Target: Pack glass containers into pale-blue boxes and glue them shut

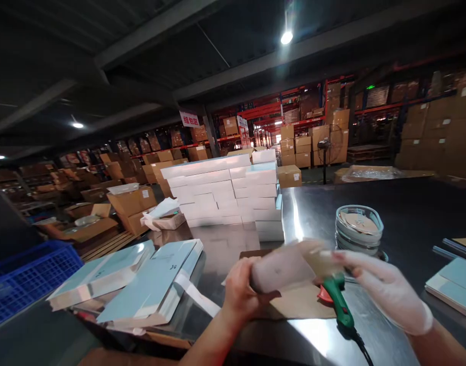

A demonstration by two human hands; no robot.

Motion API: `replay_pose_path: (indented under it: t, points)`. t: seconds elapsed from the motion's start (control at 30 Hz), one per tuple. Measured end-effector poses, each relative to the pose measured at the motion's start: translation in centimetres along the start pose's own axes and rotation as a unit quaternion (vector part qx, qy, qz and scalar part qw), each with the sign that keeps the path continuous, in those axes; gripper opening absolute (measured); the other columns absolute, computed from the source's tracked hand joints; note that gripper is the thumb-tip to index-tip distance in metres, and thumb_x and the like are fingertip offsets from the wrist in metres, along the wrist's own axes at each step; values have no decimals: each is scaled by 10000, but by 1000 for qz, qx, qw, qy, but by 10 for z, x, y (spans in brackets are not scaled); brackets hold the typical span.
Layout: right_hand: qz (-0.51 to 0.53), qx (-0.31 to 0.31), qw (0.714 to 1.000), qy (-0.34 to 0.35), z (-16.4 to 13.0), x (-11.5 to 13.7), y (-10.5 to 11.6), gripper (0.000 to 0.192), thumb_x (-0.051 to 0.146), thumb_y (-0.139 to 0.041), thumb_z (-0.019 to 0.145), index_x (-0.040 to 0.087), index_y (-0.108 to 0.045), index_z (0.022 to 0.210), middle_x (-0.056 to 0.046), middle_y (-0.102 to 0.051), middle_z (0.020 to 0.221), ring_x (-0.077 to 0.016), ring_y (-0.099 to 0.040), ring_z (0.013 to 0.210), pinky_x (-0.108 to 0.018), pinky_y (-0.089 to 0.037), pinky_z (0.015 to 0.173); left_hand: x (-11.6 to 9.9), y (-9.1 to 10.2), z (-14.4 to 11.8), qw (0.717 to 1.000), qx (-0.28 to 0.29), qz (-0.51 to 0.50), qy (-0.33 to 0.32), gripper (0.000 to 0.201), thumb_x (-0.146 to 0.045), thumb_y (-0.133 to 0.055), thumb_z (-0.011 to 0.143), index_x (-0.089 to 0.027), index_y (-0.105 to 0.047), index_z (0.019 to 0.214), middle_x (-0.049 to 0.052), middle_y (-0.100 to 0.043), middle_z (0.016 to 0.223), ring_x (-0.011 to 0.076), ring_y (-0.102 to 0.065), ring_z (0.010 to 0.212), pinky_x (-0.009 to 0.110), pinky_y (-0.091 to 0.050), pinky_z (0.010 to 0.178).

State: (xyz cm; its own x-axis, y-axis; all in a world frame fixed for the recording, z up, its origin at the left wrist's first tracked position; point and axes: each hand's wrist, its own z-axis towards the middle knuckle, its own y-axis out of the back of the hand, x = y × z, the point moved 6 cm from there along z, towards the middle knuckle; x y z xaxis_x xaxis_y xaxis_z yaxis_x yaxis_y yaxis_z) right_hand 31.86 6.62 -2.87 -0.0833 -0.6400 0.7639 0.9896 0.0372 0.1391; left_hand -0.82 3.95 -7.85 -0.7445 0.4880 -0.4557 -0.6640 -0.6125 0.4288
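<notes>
The left hand (242, 292) was closed around the near end of a pale flat packet (282, 269), thumb on top, holding it just above the tabletop (408, 213). The right hand (385, 290), in a thin white glove, pinched the packet's far end at three o'clock; motion blur hid how firm that grip was. Beneath the packet lay a brown cardboard sheet (301, 302), and a green-handled tool (341, 305) rested on it at five o'clock. A round clear container (358, 229) stood near at one o'clock. White boxes (228, 195) were stacked at eleven o'clock, flat light-blue cartons (149, 282) at nine o'clock.
</notes>
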Motion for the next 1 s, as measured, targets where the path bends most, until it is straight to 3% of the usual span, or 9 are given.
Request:
replay_pose_path:
  t: [0.13, 0.2, 0.3, 0.4, 0.53, 0.63, 0.73, 0.87, 1.0]
  points:
    - [62, -25, 996, -53, 28, -38, -8, 938, 778, -725, 889, 341, -433, 1666, -138, -498, 1704, -383, -536, 1532, -591, -515, 1221, 24, -20, -16, 971, 15, -128, 203, 1036, -524, -1079, 437, -255, -640, 1336, 106, -771, 1136, 364, -743, 1024, 459, -629, 862]
    - [49, 2, 995, -88, 21, -48, -30, 1064, 811, -722, 869, 299, -329, 1714, -167, -456, 1726, -374, -535, 1532, -546, -527, 1212, 13, -40, -23, 954, 72, -218, 193, 1329, -548, -1074, 478, -248, -427, 1599, 165, -701, 1369, 390, -701, 1239, 508, -596, 1041]
    - [15, 24, 996, -84, 11, -41, -57, 960, 792, -701, 895, 261, -447, 1653, -158, -593, 1607, -358, -590, 1473, -506, -520, 1218, -3, -46, -24, 945, 75, -280, 150, 1549, -670, -1026, 552, -264, -119, 1741, 224, -533, 1575, 412, -589, 1437, 556, -521, 1175]
    - [37, 90, 992, -79, 10, -20, -76, 831, 811, -686, 893, 242, -638, 1497, -144, -734, 1417, -363, -681, 1349, -488, -565, 1166, -11, -35, -15, 958, 67, -251, 117, 1203, -750, -962, 609, -261, -491, 1602, 195, -587, 1484, 411, -606, 1384, 527, -562, 1121]
    - [139, 124, 972, -140, 11, 4, -87, 761, 859, -592, 916, 223, -773, 1292, -150, -781, 1300, -380, -731, 1226, -477, -639, 1024, -25, -19, -9, 963, 53, -251, 88, 638, -797, -794, 798, -202, -803, 1025, 166, -679, 1218, 364, -674, 1174, 467, -613, 986]
    - [101, 101, 974, -173, 7, 12, -86, 592, 741, -678, 914, 199, -801, 1118, -139, -795, 1240, -357, -750, 1125, -449, -638, 983, -34, -14, -19, 950, 24, -288, 118, 609, -791, -759, 838, -192, -777, 945, 147, -699, 1140, 330, -695, 1074, 429, -617, 916]
    - [44, 27, 981, -186, 4, 16, -76, 435, 558, -764, 849, 201, -754, 1097, -122, -797, 1201, -331, -741, 1107, -429, -625, 971, -35, -16, -38, 913, -12, -364, 181, 795, -789, -791, 811, -229, -642, 1356, 139, -712, 1243, 321, -717, 1097, 404, -623, 899]
    - [98, -43, 978, -179, -1, 22, -68, 617, 406, -796, 792, 259, -614, 1363, -120, -727, 1386, -315, -691, 1260, -427, -614, 1001, -39, -24, -56, 890, -8, -421, 174, 995, -665, -869, 808, -259, -414, 1595, 180, -616, 1477, 365, -685, 1269, 467, -601, 1042]
    - [155, -57, 969, -184, -3, 21, -69, 647, 532, -820, 834, 296, -583, 1389, -120, -737, 1371, -297, -718, 1192, -425, -639, 936, -37, -18, -52, 901, -47, -417, 115, 1110, -584, -896, 830, -330, -232, 1682, 189, -560, 1532, 361, -699, 1271, 482, -627, 993]
